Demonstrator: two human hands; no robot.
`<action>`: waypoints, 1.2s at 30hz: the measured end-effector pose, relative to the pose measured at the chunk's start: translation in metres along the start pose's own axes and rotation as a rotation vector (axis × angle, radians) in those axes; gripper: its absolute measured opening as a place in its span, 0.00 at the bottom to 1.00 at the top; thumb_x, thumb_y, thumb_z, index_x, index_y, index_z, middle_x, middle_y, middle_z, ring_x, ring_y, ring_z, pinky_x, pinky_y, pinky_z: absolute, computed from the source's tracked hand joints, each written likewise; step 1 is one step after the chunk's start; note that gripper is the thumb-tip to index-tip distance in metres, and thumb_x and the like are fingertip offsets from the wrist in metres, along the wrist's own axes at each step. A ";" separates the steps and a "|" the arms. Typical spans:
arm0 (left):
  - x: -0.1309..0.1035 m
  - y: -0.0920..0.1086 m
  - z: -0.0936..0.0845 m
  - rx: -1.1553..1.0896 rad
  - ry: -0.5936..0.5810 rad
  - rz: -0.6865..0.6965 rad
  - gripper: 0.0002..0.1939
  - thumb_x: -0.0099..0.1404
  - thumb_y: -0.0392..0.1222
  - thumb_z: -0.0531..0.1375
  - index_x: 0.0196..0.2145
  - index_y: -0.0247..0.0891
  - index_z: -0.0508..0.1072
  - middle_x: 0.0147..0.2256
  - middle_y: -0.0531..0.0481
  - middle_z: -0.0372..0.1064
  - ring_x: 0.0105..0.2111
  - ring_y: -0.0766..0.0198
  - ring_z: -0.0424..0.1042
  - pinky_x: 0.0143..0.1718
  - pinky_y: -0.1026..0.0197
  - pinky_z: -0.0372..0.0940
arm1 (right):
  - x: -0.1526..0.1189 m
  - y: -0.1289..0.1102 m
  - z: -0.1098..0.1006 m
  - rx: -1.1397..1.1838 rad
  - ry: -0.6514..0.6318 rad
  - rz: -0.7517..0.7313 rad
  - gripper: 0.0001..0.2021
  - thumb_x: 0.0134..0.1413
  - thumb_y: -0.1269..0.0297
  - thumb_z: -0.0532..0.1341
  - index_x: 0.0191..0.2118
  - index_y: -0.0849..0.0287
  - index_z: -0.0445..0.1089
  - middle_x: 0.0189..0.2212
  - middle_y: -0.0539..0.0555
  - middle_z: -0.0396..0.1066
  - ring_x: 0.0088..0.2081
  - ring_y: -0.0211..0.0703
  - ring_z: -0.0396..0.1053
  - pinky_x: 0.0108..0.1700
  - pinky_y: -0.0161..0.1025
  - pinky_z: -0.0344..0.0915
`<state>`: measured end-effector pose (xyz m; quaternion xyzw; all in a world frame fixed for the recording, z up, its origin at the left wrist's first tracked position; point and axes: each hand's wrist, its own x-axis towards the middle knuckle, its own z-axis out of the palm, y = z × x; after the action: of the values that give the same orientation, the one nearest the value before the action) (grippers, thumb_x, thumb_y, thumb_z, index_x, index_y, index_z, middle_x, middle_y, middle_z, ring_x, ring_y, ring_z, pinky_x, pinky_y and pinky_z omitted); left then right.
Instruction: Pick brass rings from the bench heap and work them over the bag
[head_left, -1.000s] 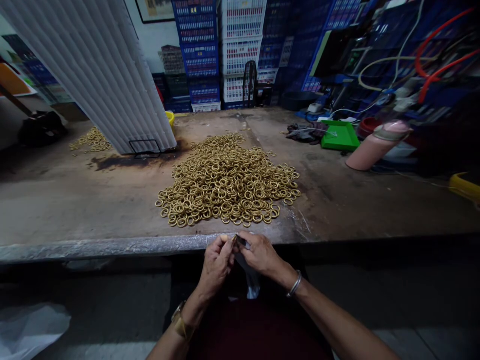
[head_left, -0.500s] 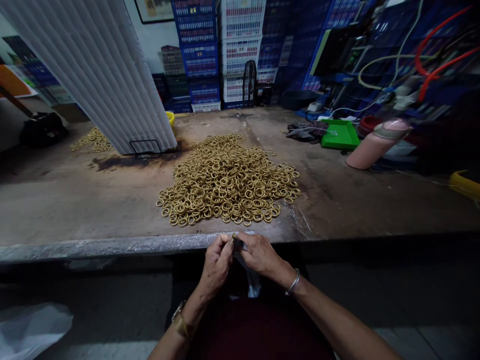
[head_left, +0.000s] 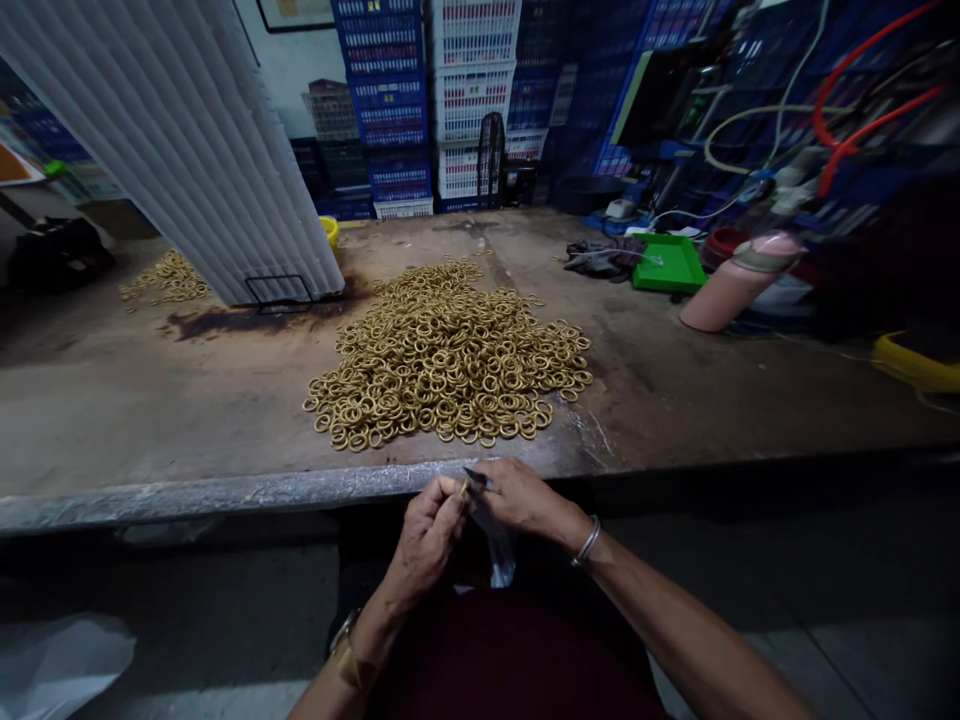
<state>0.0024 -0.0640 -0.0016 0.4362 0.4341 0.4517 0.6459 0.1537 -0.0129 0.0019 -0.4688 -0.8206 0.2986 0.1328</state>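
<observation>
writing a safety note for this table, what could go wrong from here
The right hand holds a dark pointed tool close to the left hand, so a slip might nick it. The small golden piece pinched in the left hand is by the table edge; if let go, it could drop past it.

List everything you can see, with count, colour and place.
Table: one, brown, middle
Rings: too many to count, gold, centre and left
Ridged panel: one, whitish, back left
Crates: many, blue and white, back
Tray: one, green, back right
Bottle: one, pink, right
Bag: one, whitish, lower left
Hoses: several, red and pale, upper right
Tool: one, dark, front centre
Left hand: one, bare, front centre, pinching gold piece
Right hand: one, bare, front centre, gripping tool
</observation>
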 end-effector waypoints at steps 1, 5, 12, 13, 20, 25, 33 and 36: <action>-0.002 0.003 0.002 -0.044 -0.019 -0.036 0.15 0.57 0.52 0.57 0.27 0.36 0.64 0.20 0.56 0.54 0.18 0.74 0.49 0.18 0.69 0.45 | 0.000 0.002 -0.001 -0.058 0.027 0.038 0.06 0.46 0.73 0.53 0.25 0.59 0.66 0.21 0.50 0.67 0.24 0.36 0.61 0.27 0.32 0.49; -0.004 0.013 0.005 -0.252 -0.036 -0.145 0.15 0.55 0.52 0.58 0.26 0.36 0.64 0.26 0.53 0.63 0.16 0.76 0.50 0.15 0.70 0.45 | 0.003 0.009 -0.004 -0.214 0.204 0.138 0.07 0.49 0.70 0.52 0.33 0.58 0.66 0.25 0.52 0.70 0.28 0.39 0.65 0.29 0.33 0.50; 0.009 0.006 0.000 -0.408 0.072 -0.152 0.15 0.54 0.50 0.59 0.27 0.34 0.64 0.28 0.50 0.66 0.18 0.74 0.57 0.14 0.70 0.49 | 0.022 0.021 -0.007 -0.326 0.334 0.205 0.09 0.53 0.65 0.53 0.41 0.56 0.64 0.36 0.54 0.71 0.37 0.42 0.68 0.34 0.34 0.53; 0.010 0.006 0.000 -0.427 0.075 -0.166 0.14 0.53 0.50 0.60 0.28 0.35 0.64 0.28 0.50 0.67 0.18 0.73 0.58 0.14 0.70 0.50 | 0.024 0.022 -0.006 -0.345 0.321 0.225 0.09 0.53 0.64 0.53 0.41 0.56 0.64 0.36 0.54 0.71 0.37 0.42 0.68 0.33 0.34 0.53; 0.013 0.004 -0.006 -0.647 0.059 -0.308 0.14 0.50 0.43 0.63 0.34 0.34 0.69 0.26 0.50 0.66 0.22 0.71 0.63 0.17 0.70 0.51 | 0.030 0.029 -0.003 -0.376 0.331 0.308 0.07 0.53 0.65 0.53 0.37 0.55 0.65 0.33 0.53 0.71 0.34 0.42 0.67 0.31 0.34 0.52; 0.026 0.000 -0.004 -0.670 0.088 -0.300 0.11 0.49 0.42 0.64 0.24 0.33 0.67 0.27 0.50 0.65 0.25 0.70 0.64 0.16 0.71 0.50 | 0.035 0.039 -0.010 -0.200 0.550 0.213 0.08 0.53 0.65 0.51 0.32 0.58 0.66 0.31 0.53 0.69 0.32 0.39 0.64 0.34 0.33 0.55; 0.050 0.004 0.008 -0.170 0.143 -0.041 0.15 0.53 0.48 0.60 0.35 0.37 0.66 0.21 0.57 0.61 0.16 0.74 0.58 0.14 0.72 0.49 | 0.035 0.031 -0.011 0.601 0.482 0.283 0.07 0.46 0.63 0.54 0.22 0.59 0.61 0.18 0.45 0.58 0.20 0.31 0.54 0.22 0.30 0.52; 0.051 0.001 0.007 0.024 0.189 0.105 0.14 0.55 0.45 0.59 0.39 0.37 0.68 0.22 0.57 0.62 0.17 0.73 0.58 0.18 0.70 0.53 | 0.029 0.023 -0.008 0.860 0.393 0.368 0.06 0.42 0.62 0.57 0.25 0.59 0.60 0.16 0.42 0.56 0.16 0.28 0.48 0.17 0.28 0.46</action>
<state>0.0204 -0.0156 -0.0079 0.4214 0.4750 0.5187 0.5725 0.1583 0.0232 -0.0083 -0.5560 -0.4866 0.5342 0.4108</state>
